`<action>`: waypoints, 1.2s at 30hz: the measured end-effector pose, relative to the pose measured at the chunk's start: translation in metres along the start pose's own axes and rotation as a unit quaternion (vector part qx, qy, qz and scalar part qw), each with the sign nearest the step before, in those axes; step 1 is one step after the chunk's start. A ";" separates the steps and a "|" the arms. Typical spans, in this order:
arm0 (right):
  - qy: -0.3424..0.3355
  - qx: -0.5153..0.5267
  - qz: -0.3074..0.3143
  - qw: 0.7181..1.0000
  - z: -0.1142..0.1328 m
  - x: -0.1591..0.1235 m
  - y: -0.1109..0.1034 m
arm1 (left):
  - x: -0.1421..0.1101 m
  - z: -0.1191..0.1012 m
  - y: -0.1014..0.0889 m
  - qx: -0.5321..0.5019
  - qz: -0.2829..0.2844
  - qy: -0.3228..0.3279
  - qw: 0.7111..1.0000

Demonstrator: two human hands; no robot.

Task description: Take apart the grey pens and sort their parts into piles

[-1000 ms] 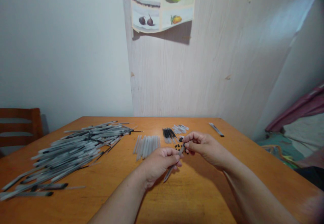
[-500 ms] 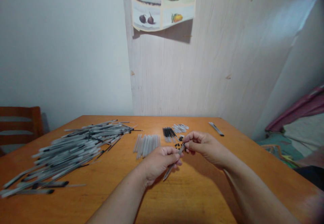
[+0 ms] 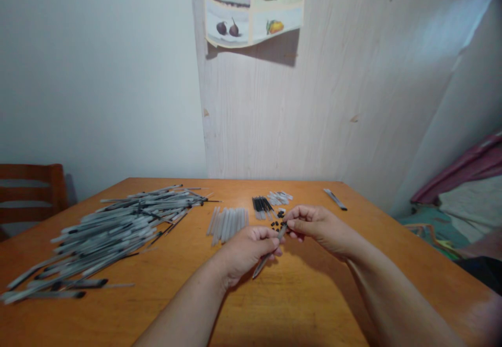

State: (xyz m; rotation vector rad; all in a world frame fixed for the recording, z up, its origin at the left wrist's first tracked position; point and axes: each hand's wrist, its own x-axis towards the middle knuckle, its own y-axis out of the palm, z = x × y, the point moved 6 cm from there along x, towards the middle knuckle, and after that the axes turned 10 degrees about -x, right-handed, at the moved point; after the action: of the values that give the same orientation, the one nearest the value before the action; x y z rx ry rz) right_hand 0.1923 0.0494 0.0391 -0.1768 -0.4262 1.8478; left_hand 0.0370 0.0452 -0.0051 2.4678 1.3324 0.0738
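- The slim, clear greyish plastic pen (image 3: 261,266) is held aslant above the brown wooden table (image 3: 290,305), its pointed end toward seven o'clock.
- The left hand (image 3: 253,250) grips its middle between thumb and fingers.
- The right hand (image 3: 309,227) is closed in a pinch on the far end, at one o'clock; it looks as if a small dark piece sits there, but the fingertips mostly cover it.
- At ten o'clock from the pen lies a row of translucent white plastic tubes (image 3: 225,224), its near right part blocked by the left hand.
- At twelve, black-and-clear thin plastic sticks (image 3: 261,207) lie side by side, with short whitish pieces (image 3: 280,198) just beyond.
- Between twelve and one, small black stubby pieces (image 3: 276,224) are scattered, partly behind the right fingers.
- At two, a clear, black-ended plastic pen (image 3: 335,199) lies alone.
- Between nine and ten spreads a big heap of clear and black pens (image 3: 121,227), crossing one another, a brown slatted wooden chair (image 3: 55,190) beyond.
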 end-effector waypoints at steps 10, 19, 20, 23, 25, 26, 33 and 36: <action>0.004 -0.041 0.023 0.999 -0.001 -0.002 0.000 | 0.001 0.003 0.000 -0.006 0.007 -0.003 1.000; -0.004 -0.121 0.000 0.993 -0.002 0.000 0.007 | 0.002 0.006 0.000 -0.008 0.011 -0.006 1.000; -0.009 -0.137 -0.009 0.990 -0.002 0.001 0.007 | 0.003 0.006 0.000 -0.006 0.009 -0.007 1.000; -0.023 -0.172 -0.031 0.984 -0.001 0.003 0.007 | 0.003 0.008 -0.001 0.001 0.003 -0.012 1.000; -0.026 -0.178 -0.034 0.983 -0.002 0.005 0.008 | 0.003 0.009 -0.001 -0.003 0.004 -0.014 1.000; -0.028 -0.178 -0.034 0.983 -0.003 0.005 0.008 | 0.003 0.009 -0.001 -0.006 0.006 -0.014 1.000; -0.053 -0.158 -0.009 0.986 0.002 0.006 0.009 | 0.003 0.008 0.000 -0.005 0.012 -0.016 1.000; -0.040 -0.154 -0.020 0.987 0.004 0.004 0.004 | 0.002 0.006 0.000 0.011 0.008 -0.015 1.000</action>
State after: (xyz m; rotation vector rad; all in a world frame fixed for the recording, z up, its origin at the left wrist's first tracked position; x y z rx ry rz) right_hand 0.1864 0.0513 0.0417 -0.3031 -0.7668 1.7465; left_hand 0.0391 0.0457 -0.0113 2.4867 1.3082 0.0253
